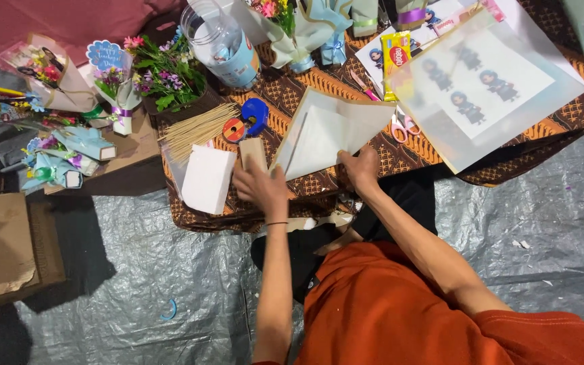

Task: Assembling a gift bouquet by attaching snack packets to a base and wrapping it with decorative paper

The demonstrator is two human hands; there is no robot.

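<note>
The person presses a folded sheet [329, 132] of pale wrapping paper flat on the patterned cloth [292, 94]. The left hand [261, 186] lies at the sheet's lower left corner, fingers closed over the edge beside a small tan block [252, 152]. The right hand [361, 167] rests on the lower right edge, fingers spread flat, clamping nothing. The fold could likely slip or crease crooked, since the slick paper has little holding it. Skewers [197, 128], tape [250, 116] and a white block [208, 178] crowd the left side; a sweeping wrist could scatter them. The scissors [403, 125] lie near the right hand, partly under a frosted sheet [488, 88], and could snag the paper.
</note>
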